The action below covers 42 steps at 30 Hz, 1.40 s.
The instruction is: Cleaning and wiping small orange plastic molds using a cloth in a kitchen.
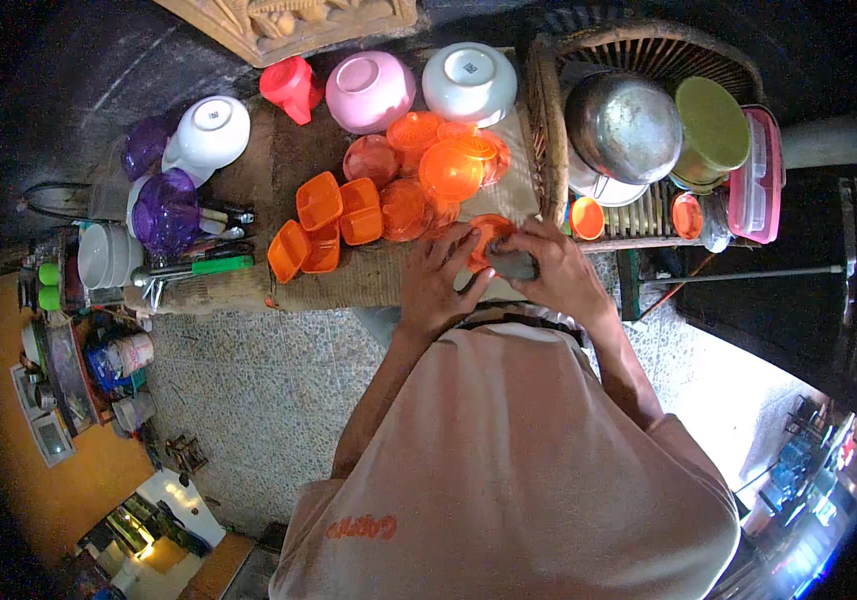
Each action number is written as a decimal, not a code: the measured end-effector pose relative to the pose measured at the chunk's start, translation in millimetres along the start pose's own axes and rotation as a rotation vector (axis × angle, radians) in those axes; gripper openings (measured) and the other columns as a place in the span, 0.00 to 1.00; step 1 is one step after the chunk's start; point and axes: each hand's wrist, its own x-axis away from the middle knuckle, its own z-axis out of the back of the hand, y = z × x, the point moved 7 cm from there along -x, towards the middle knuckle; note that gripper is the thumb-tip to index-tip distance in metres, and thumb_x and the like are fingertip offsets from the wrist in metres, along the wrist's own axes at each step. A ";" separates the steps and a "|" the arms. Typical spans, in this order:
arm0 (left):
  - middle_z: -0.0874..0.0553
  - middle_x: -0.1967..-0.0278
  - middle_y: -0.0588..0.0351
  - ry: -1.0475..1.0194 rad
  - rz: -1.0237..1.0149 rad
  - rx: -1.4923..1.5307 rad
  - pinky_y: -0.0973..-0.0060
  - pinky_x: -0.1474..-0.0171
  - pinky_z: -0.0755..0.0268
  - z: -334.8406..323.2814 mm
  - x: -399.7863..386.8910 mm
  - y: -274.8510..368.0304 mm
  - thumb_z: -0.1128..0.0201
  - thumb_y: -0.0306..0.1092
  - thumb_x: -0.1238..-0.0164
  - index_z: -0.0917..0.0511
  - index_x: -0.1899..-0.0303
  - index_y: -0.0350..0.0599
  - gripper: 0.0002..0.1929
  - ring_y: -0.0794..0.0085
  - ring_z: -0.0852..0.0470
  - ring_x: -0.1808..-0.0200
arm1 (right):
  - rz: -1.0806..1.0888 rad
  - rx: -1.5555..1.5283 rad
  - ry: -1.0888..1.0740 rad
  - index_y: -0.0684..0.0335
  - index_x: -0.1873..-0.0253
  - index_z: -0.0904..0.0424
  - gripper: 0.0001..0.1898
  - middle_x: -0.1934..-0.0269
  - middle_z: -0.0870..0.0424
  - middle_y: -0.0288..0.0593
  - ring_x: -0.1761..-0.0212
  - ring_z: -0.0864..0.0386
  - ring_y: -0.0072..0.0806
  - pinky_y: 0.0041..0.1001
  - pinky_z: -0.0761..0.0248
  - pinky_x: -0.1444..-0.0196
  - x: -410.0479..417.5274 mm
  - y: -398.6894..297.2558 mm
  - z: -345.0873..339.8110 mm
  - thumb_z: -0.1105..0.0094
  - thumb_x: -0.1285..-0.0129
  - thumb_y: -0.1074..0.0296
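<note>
A small orange plastic dish (482, 259) is between my hands at the table's front edge. The fingers and thumb of my left hand (436, 281) curve around its left side. My right hand (559, 266) grips a dull grey piece (514, 264), possibly cloth or a sponge, against the dish's right side; its exact kind is unclear. Just beyond my left hand stand reddish-orange plastic cups (406, 210) and a stack of bright orange bowls (451, 171). Divided orange containers (319, 201) lie to the left.
Upturned pink (372, 94) and white bowls (469, 84) stand at the back, beside a red plastic piece (289, 86). On the right, a bamboo rack (548, 135) holds a metal pot (623, 127) and a green tub (712, 135). Purple bowls (165, 210) and utensils with a green handle (222, 264) lie left.
</note>
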 end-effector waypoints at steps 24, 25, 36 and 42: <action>0.16 0.26 0.49 -0.081 0.123 0.059 0.49 0.22 0.28 -2.4 1.3 -7.3 0.21 0.46 0.29 0.21 0.23 0.46 0.36 0.45 0.19 0.28 | -0.134 0.025 -0.078 0.59 0.35 0.09 0.23 0.35 0.15 0.54 0.36 0.12 0.55 0.45 0.15 0.33 8.1 -0.4 2.7 0.20 0.35 0.68; 0.16 0.26 0.49 -0.081 0.123 0.062 0.49 0.22 0.28 -4.5 1.9 -6.2 0.21 0.46 0.29 0.21 0.23 0.46 0.36 0.45 0.19 0.28 | -0.137 0.028 -0.079 0.59 0.35 0.09 0.23 0.35 0.15 0.54 0.36 0.12 0.55 0.45 0.15 0.33 11.6 -0.7 3.2 0.20 0.35 0.68; 0.19 0.38 0.47 -0.026 0.032 0.049 0.47 0.31 0.23 -4.3 3.3 -6.1 0.17 0.42 0.36 0.22 0.23 0.45 0.39 0.44 0.19 0.37 | -0.019 0.033 0.158 0.57 0.40 0.06 0.20 0.43 0.12 0.49 0.41 0.11 0.52 0.45 0.15 0.38 -24.3 17.3 -1.5 0.19 0.39 0.69; 0.19 0.38 0.47 0.051 0.015 0.066 0.47 0.31 0.23 1.9 -1.1 -1.4 0.16 0.41 0.37 0.22 0.23 0.48 0.39 0.43 0.19 0.36 | 0.039 0.084 0.096 0.55 0.38 0.06 0.19 0.37 0.13 0.50 0.33 0.13 0.51 0.44 0.14 0.33 4.7 -6.9 -6.3 0.24 0.33 0.69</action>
